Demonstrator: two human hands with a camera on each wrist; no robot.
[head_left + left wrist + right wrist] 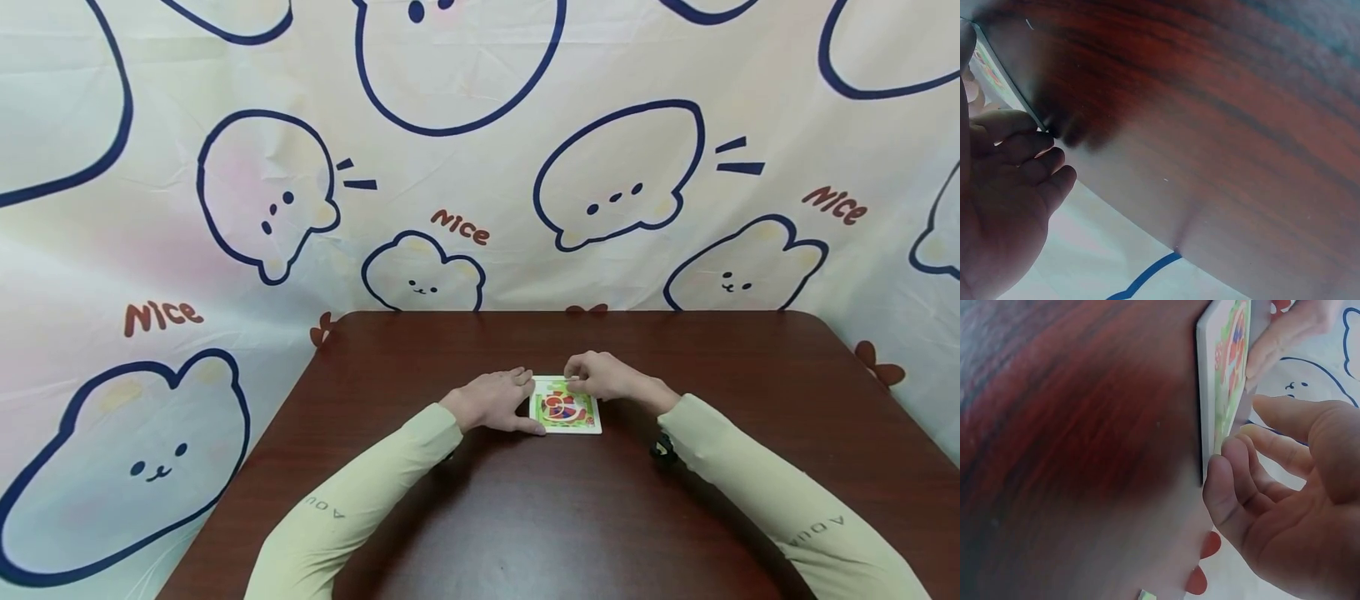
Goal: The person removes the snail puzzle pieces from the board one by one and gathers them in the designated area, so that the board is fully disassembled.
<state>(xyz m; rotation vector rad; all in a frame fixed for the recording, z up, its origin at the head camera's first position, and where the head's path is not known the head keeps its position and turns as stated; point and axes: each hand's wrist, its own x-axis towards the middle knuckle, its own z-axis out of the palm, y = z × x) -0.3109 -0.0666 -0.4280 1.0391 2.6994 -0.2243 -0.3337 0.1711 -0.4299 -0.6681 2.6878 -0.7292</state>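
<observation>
A square picture board [562,410] with a white rim and a red, blue and green picture lies flat on the brown table [495,517]. My left hand [495,400] rests along its left side, thumb at the near left corner and fingers by the far one. In the left wrist view those fingers [1029,147] lie extended at the board's edge. From the far right corner my right hand [609,377] reaches over, its fingers bent and the tips at the picture. Thumb and forefinger stand apart in the right wrist view, with nothing visible between them.
Behind the table hangs a pale cloth [510,183] printed with blue-outlined bears. A small green and white piece [1147,595] shows at the bottom edge of the right wrist view. Both forearms, in pale yellow sleeves [780,492], reach across the table.
</observation>
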